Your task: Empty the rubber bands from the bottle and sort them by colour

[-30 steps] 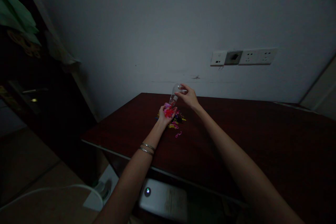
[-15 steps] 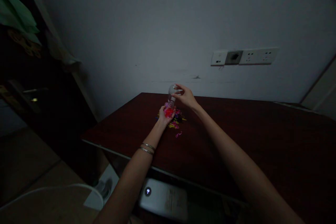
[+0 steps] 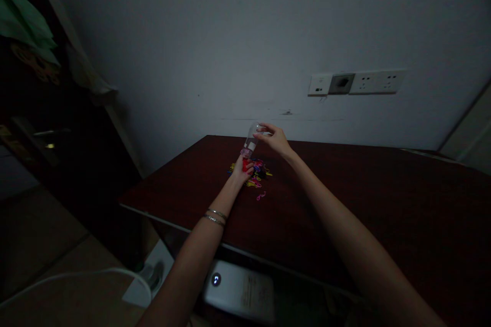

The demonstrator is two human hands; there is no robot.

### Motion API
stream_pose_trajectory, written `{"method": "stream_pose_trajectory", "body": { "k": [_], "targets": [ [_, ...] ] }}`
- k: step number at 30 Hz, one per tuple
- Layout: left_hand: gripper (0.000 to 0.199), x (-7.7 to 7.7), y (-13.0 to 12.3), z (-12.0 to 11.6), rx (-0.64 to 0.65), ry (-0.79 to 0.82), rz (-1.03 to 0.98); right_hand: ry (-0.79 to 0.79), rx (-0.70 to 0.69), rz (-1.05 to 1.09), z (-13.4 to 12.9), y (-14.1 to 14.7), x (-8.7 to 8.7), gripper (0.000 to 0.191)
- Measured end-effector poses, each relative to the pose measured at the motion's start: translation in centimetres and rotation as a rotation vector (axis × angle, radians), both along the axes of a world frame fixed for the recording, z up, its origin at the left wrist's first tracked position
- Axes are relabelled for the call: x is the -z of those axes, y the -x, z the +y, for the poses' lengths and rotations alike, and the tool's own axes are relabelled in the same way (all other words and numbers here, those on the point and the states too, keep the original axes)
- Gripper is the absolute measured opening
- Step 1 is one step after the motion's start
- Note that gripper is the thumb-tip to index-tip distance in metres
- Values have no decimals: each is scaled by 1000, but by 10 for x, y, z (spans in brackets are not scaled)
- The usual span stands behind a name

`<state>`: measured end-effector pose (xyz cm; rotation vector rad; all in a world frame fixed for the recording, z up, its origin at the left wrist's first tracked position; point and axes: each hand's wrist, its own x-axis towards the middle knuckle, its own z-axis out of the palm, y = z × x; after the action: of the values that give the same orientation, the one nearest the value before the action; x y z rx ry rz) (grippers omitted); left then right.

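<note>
My right hand [image 3: 274, 139] grips a clear bottle [image 3: 250, 139] by its rounded end, which points up. The bottle is tilted, with its mouth end down by my left hand and something pink around or inside its neck. My left hand [image 3: 241, 169] lies palm up just below, fingers curled around a bunch of red elastic bands [image 3: 246, 165]. Whether these fingers also touch the neck I cannot tell. Behind and beside my left hand is a loose pile of coloured elastic bands [image 3: 261, 169], pink, yellow, purple and dark. A single pink band [image 3: 261, 195] lies nearer to me.
The dark red-brown tabletop [image 3: 326, 189] stands against a pale wall with a row of sockets [image 3: 356, 84]. Below the front edge is a white device [image 3: 238, 290]. A white cable [image 3: 95, 271] crosses at lower left, near a dark door [image 3: 76, 163].
The bottle has tilted further, its rounded end leaning right along with my right hand. My left fingers have curled in over the red bands, so less red shows.
</note>
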<state>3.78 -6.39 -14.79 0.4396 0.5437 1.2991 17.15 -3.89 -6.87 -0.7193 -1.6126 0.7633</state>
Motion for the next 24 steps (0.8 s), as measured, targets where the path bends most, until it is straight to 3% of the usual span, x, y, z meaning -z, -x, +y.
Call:
{"method": "stream_pose_trajectory", "body": {
  "k": [6,14,24],
  "targets": [
    [40,-2,0,-1,-85,-34,35,45,-13,16,0,-1,1,62],
    [43,-2,-1,-2,-181,-49,80,40,-12,1,1,-5,2,61],
    [38,0,4,9,-542,-117,665,81,26,19,1,-11,1,62]
  ]
}}
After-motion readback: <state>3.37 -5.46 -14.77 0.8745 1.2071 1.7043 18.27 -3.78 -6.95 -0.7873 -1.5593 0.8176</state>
